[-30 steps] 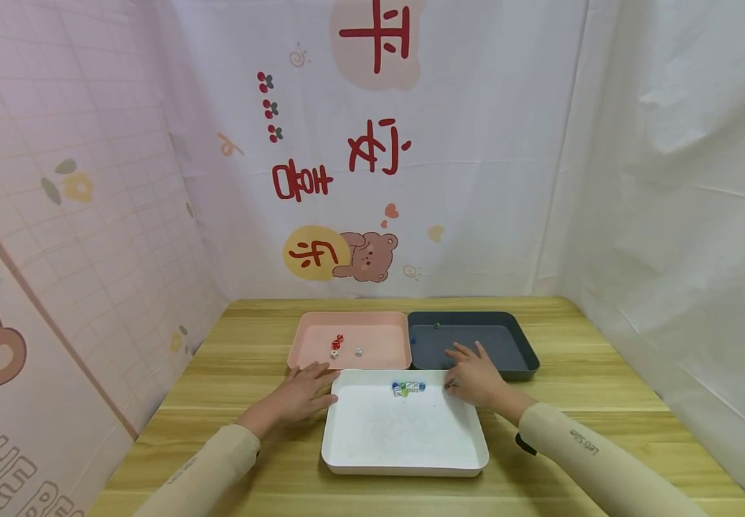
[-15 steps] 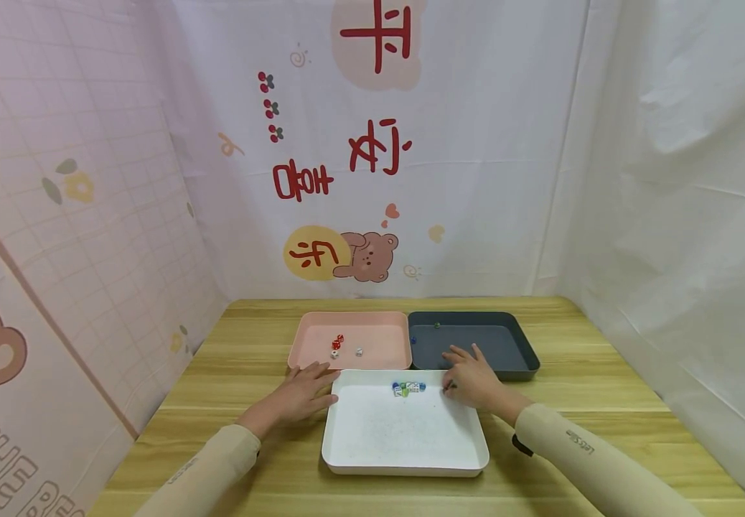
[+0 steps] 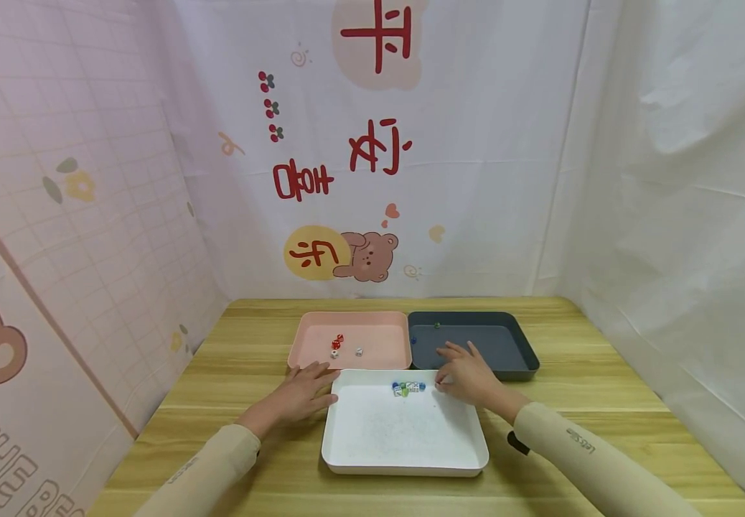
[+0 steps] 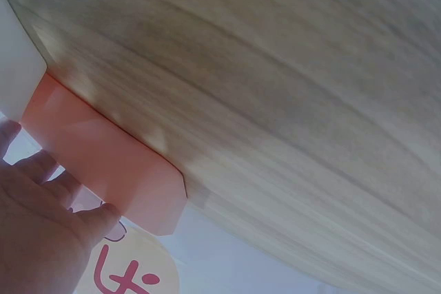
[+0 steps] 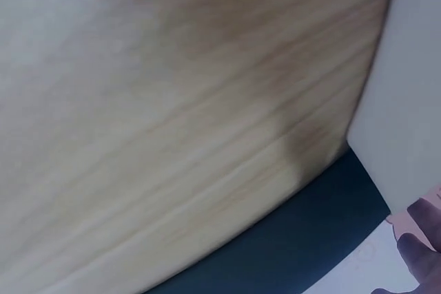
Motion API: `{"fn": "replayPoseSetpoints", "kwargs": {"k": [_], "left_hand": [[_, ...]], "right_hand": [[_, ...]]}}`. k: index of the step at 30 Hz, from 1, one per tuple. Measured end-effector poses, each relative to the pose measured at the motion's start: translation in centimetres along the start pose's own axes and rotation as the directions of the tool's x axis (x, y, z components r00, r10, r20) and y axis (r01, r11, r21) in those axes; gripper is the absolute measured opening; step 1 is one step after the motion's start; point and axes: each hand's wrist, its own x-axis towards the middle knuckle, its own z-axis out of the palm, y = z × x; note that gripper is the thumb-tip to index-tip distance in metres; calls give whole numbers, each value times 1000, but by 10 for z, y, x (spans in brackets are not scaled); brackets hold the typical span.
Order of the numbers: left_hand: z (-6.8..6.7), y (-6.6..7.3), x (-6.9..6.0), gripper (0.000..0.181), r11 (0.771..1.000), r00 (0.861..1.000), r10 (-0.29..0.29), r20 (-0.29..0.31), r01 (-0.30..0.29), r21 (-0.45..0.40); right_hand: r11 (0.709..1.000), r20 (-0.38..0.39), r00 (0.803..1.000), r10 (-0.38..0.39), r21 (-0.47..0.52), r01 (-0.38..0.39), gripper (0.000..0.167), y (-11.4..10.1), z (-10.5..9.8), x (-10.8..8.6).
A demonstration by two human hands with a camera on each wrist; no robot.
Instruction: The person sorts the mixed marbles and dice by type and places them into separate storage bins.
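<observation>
What lies between the fingertips of the right hand (image 3: 471, 378) is being hidden by the hand itself: its thumb and forefinger are being held close together by the far right corner of the white tray (image 3: 405, 470), and whether anything is being pinched cannot be told. In the right wrist view, most of this hand is being cut off by the frame. The left hand (image 3: 301, 395) is resting with its fingers spread at the tray's far left corner. Near the far wall inside, a tight cluster of dice and beads (image 3: 409, 388), white, blue and green, is lying too small to be counted surely. Just behind, a pink tray (image 3: 382, 334) and a dark tray (image 3: 489, 348) are standing side by side; red dice (image 3: 337, 342) and white dice (image 3: 359, 352) are lying in the former, a green bead (image 3: 437, 325) and a blue bead (image 3: 414, 340) in the latter, whose near left part is being blocked by the right hand. On the right sleeve (image 3: 605, 459), "Let'sSlim" is being shown, while the left sleeve (image 3: 198, 470) is bearing lettering too faint to be read. Red Chinese characters (image 3: 379, 146) are running sideways down the cloth backdrop (image 3: 489, 158).
</observation>
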Motion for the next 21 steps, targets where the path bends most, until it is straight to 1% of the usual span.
{"fn": "replayPoseSetpoints", "kwargs": {"k": [5, 14, 17, 21], "left_hand": [[0, 0, 0, 60, 1000, 1000, -5, 3, 4, 5], [1, 0, 1, 59, 1000, 1000, -4, -1, 4, -3], [1, 0, 1, 59, 1000, 1000, -4, 0, 4, -3], [2, 0, 1, 59, 1000, 1000, -3, 2, 3, -2]], "right_hand": [[999, -16, 1000, 15, 42, -14, 4, 0, -5, 3], [997, -52, 999, -2, 71, 6, 5, 5, -15, 8], [997, -57, 998, 14, 76, -9, 6, 8, -17, 9], [996, -62, 997, 53, 76, -48, 6, 13, -18, 13]]}}
